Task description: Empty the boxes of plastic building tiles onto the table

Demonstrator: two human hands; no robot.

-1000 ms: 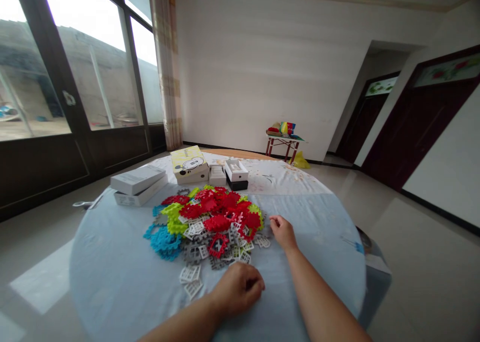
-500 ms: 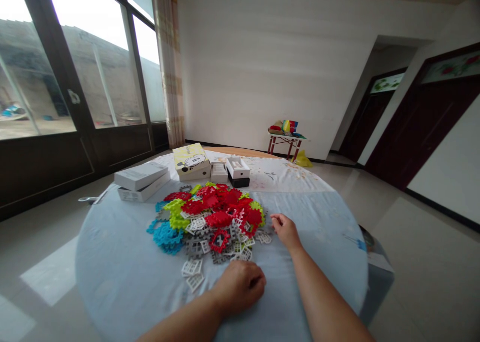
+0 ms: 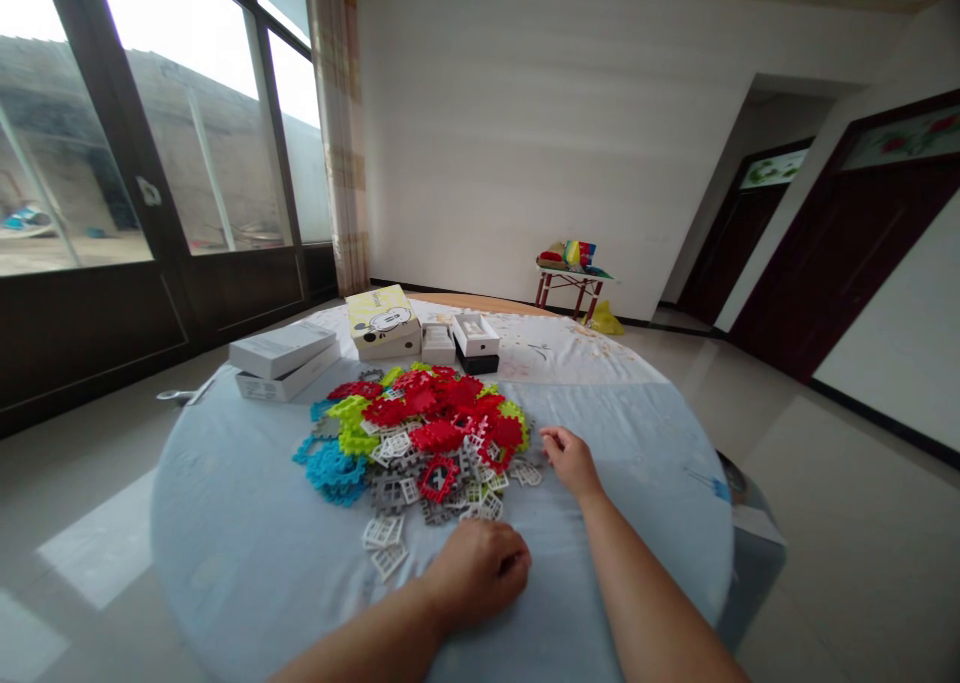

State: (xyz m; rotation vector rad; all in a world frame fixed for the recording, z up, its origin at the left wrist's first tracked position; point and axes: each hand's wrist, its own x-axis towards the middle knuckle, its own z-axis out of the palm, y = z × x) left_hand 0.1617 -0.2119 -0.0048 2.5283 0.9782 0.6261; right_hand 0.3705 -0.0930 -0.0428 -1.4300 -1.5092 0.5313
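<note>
My left hand (image 3: 480,571) rests on the blue cloth at the near edge of a pile of plastic building pieces, its fingers curled in with nothing seen in them. To the right of the pile, my right hand (image 3: 571,461) lies with bent fingers pointing at it, also with no piece visible in its grasp. Red notched pieces (image 3: 436,436) top the heap. Lime green pieces (image 3: 351,425) and blue pieces (image 3: 334,473) lie on its left side, grey pieces (image 3: 387,493) towards the front. Two white lattice window pieces (image 3: 383,533) lie left of my left hand.
A round table (image 3: 247,543) carries everything. Behind the pile stand stacked white boxes (image 3: 283,351), a yellow cartoon box (image 3: 382,321), a small white box (image 3: 438,344) and an open white box (image 3: 476,335) on a black one. A small side table (image 3: 574,276) stands by the wall.
</note>
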